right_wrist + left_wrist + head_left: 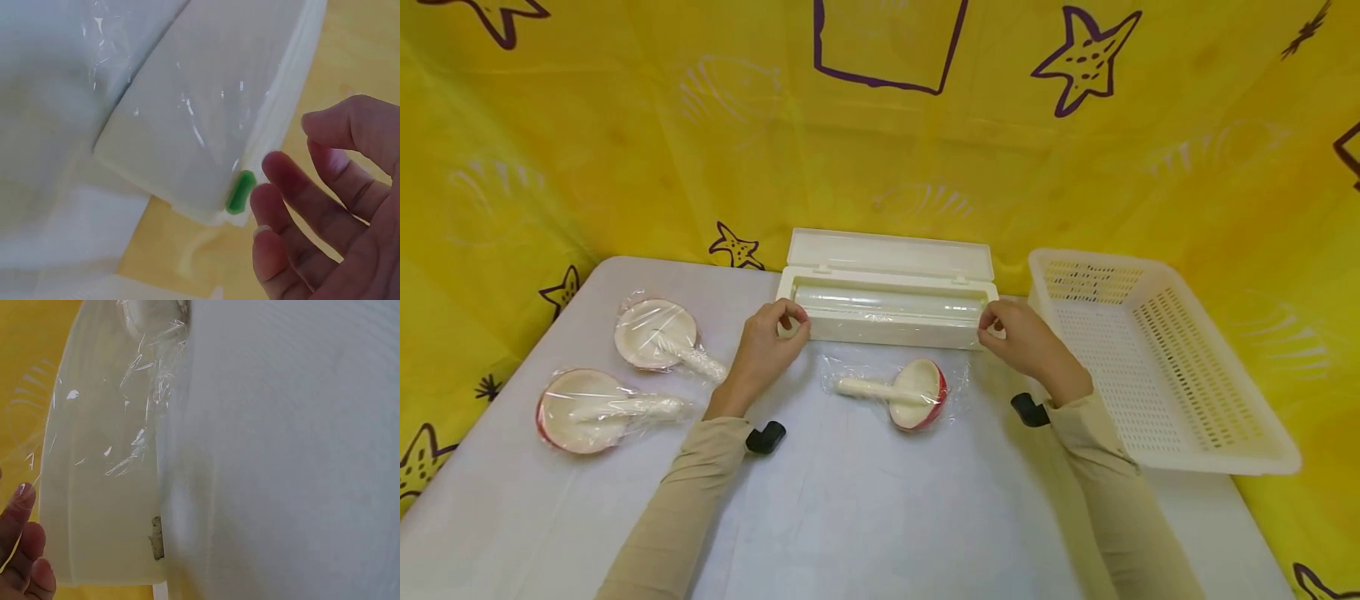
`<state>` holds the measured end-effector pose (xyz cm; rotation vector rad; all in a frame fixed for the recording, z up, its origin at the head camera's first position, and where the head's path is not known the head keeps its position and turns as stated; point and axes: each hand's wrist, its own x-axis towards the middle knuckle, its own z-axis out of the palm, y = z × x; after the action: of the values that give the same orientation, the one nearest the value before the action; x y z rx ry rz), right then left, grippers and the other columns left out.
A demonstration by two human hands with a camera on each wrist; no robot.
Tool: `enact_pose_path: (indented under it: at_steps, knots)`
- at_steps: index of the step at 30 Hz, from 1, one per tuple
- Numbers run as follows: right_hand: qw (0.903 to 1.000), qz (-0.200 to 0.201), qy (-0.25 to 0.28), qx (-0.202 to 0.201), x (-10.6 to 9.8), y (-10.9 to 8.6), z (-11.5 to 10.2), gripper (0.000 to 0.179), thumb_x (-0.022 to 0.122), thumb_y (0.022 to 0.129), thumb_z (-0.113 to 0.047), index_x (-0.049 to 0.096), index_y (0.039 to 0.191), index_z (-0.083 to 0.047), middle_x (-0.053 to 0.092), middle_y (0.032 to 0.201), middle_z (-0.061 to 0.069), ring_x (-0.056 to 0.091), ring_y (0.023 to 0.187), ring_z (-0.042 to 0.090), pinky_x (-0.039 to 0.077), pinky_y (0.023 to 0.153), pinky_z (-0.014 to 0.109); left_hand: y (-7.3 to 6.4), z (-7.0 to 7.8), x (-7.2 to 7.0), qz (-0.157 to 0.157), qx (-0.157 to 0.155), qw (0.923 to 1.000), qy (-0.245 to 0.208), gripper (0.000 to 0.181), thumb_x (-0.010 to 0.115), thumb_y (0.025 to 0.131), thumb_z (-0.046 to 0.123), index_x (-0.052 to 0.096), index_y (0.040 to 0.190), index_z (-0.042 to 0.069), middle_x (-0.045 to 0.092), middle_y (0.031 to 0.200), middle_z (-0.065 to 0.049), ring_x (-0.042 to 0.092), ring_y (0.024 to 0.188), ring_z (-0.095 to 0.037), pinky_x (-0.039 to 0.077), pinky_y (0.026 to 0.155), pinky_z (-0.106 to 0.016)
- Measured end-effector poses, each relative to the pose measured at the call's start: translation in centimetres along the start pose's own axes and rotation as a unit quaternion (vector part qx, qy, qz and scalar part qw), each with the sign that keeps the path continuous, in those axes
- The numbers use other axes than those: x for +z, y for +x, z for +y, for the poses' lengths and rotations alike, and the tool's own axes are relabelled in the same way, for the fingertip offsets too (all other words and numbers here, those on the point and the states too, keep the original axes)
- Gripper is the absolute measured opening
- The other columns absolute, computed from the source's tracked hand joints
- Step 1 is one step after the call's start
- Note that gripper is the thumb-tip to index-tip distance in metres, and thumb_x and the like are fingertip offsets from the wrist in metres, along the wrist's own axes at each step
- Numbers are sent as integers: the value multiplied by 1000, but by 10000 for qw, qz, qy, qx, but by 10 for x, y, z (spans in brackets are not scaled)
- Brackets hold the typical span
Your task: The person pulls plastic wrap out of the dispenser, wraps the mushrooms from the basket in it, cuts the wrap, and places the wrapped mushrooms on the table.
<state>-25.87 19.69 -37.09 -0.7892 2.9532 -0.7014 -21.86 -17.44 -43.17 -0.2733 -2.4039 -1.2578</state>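
Observation:
A white cling film dispenser box [895, 331] stands at the back of the table with its lid [891, 252] raised. Inside lies a roll of clear cling film [887, 302]. At the box's left front corner my left hand [767, 350] pinches the film's edge; in the left wrist view the film [134, 434] stretches toward those fingers. My right hand [1026, 342] pinches the film at the right corner, thumb against index finger. In front of the box, a white ladle with a red outside [913, 396] lies on a sheet of clear film, its handle pointing left.
Two film-wrapped ladles lie at the left, one nearer [587, 412] and one farther back [655, 333]. A white perforated plastic basket [1240, 375] stands at the right edge of the white-covered table [880, 525]. Behind hangs a yellow patterned cloth [880, 142].

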Motion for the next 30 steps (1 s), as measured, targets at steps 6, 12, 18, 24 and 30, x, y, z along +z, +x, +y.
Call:
enact_pose_path:
  at_steps: [6, 12, 18, 24, 30]
  knots:
    - [9994, 103, 330, 92, -4, -9, -7, 7, 60, 92, -3, 61, 96, 3, 70, 88, 17, 67, 84, 31, 55, 79, 46, 1, 5, -5, -580, -433, 9927, -967, 6, 59, 93, 4, 57, 97, -1, 74, 97, -16, 62, 87, -15, 45, 77, -23]
    - [9997, 131, 181, 136, -3, -11, -7, 16, 63, 92, -2, 63, 106, 6, 69, 99, 21, 65, 91, 36, 53, 85, 50, 3, 15, -9, -776, -747, 9838, -1431, 11, 59, 96, 3, 54, 101, -5, 74, 96, -24, 66, 89, -26, 46, 77, -19]
    - [9989, 92, -193, 419, 0, -3, -2, 24, 72, 88, -10, 66, 109, 1, 66, 106, 20, 61, 96, 37, 51, 86, 49, 3, 11, -8, -814, -775, 9821, -1510, 12, 58, 97, 6, 59, 104, -3, 73, 89, -23, 65, 85, -25, 43, 77, -20]
    - [9969, -3, -571, 537, 5, 7, -1, 13, 74, 88, -13, 70, 97, -4, 65, 93, 16, 59, 90, 32, 49, 81, 45, 2, 13, -9, -896, -652, 9802, -1639, 10, 57, 96, 2, 62, 102, -5, 70, 84, -23, 63, 80, -11, 42, 77, -22]
    - [9966, 112, -722, 392, 7, 9, 0, 7, 73, 88, -9, 70, 92, -4, 64, 86, 15, 59, 82, 30, 50, 76, 44, 2, 13, -8, -974, -612, 9783, -1724, 11, 56, 96, -1, 61, 102, -8, 68, 84, -24, 62, 81, -9, 42, 82, -23]
